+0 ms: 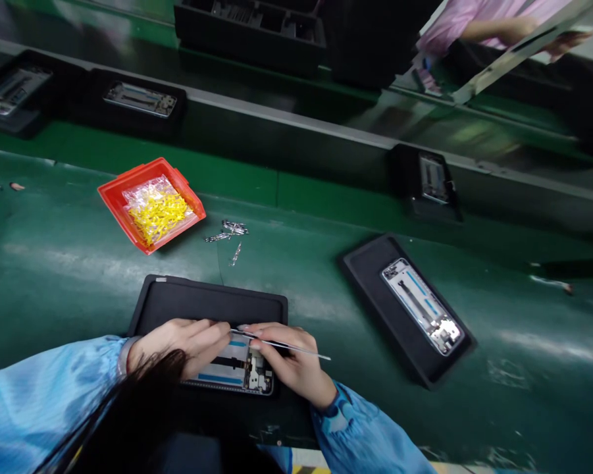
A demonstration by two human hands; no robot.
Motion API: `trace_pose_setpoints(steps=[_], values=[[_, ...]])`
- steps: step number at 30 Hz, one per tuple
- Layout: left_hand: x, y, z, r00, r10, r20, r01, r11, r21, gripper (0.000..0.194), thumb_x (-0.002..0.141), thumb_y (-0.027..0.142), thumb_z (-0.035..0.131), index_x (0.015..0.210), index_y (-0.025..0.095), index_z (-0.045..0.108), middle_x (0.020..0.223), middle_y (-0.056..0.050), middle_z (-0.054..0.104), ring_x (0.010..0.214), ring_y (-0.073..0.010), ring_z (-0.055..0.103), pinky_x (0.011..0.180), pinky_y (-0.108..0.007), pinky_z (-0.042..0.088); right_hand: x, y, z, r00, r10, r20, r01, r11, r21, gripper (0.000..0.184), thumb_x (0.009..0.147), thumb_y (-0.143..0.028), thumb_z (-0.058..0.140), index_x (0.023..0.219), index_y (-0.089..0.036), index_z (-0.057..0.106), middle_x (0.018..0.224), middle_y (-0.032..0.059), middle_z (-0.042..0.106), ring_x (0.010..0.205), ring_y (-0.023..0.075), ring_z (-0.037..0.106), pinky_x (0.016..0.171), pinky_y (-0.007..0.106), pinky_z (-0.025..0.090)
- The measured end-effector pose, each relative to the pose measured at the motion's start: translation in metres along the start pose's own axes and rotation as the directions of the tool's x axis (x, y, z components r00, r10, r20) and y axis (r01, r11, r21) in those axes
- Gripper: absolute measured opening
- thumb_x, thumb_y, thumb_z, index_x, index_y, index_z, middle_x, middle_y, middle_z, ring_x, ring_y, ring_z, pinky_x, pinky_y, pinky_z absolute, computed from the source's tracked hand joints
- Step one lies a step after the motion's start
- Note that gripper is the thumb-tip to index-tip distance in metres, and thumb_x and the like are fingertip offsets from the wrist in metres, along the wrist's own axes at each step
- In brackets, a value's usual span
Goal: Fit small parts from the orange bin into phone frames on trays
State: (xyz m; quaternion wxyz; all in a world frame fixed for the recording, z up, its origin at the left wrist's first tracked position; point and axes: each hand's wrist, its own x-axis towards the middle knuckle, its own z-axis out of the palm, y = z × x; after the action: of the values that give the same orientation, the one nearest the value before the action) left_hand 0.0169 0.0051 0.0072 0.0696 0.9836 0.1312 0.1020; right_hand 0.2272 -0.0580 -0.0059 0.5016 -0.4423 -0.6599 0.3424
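Note:
In the head view a phone frame lies on a black tray right in front of me. Blue strips, a dark flex cable and small boards show on it. My left hand covers the frame's left part and holds it, fingers bent over the upper edge and fingertips close to my right hand. Between the closed thumb and fingers of my right hand is a thin pair of metal tweezers, its rear end sticking out to the right. Its tip is hidden at the frame's upper edge.
A red bin holds yellow pieces and clear plastic. Small metal parts lie beside it. A second black tray with a phone frame stands right. More trays line a belt behind; across it is a co-worker's pink sleeve.

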Motion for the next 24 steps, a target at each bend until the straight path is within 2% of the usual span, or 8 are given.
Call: trace_pose_setpoints(steps=[9, 17, 24], values=[[-0.0018, -0.0007, 0.0020, 0.997, 0.019, 0.073, -0.019, 1.000, -0.006, 0.027, 0.091, 0.008, 0.037, 0.104, 0.015, 0.059, 0.097, -0.004, 0.064, 0.067, -0.0102, 0.059, 0.057, -0.019, 0.049, -0.0017, 0.0001, -0.0019, 1.000, -0.011, 0.008, 0.012, 1.000, -0.018, 0.014, 0.085, -0.016, 0.061, 0.096, -0.023, 0.066, 0.088, 0.0073, 0.076, 0.079, 0.0188, 0.073, 0.066, 0.025, 0.061], [-0.0038, 0.0006, 0.0043, 1.000, 0.007, -0.023, -0.007, 1.000, -0.009, 0.036, 0.090, 0.003, 0.029, 0.101, 0.015, 0.061, 0.095, -0.004, 0.066, 0.066, -0.0114, 0.058, 0.055, -0.021, 0.047, -0.0011, -0.0006, -0.0022, 1.000, 0.006, 0.010, -0.006, 1.000, -0.012, 0.013, 0.084, -0.015, 0.063, 0.094, -0.022, 0.065, 0.088, 0.0083, 0.076, 0.080, 0.0191, 0.073, 0.069, 0.025, 0.061], [-0.0034, 0.0012, 0.0044, 0.999, -0.002, 0.044, 0.001, 1.000, 0.013, 0.031, 0.090, 0.006, 0.037, 0.105, 0.017, 0.061, 0.099, -0.003, 0.064, 0.068, -0.0104, 0.057, 0.055, -0.019, 0.047, 0.0009, -0.0033, -0.0008, 1.000, 0.007, 0.013, -0.006, 0.999, -0.049, 0.011, 0.086, -0.016, 0.060, 0.095, -0.022, 0.064, 0.087, 0.0078, 0.075, 0.080, 0.0193, 0.073, 0.067, 0.028, 0.061]])
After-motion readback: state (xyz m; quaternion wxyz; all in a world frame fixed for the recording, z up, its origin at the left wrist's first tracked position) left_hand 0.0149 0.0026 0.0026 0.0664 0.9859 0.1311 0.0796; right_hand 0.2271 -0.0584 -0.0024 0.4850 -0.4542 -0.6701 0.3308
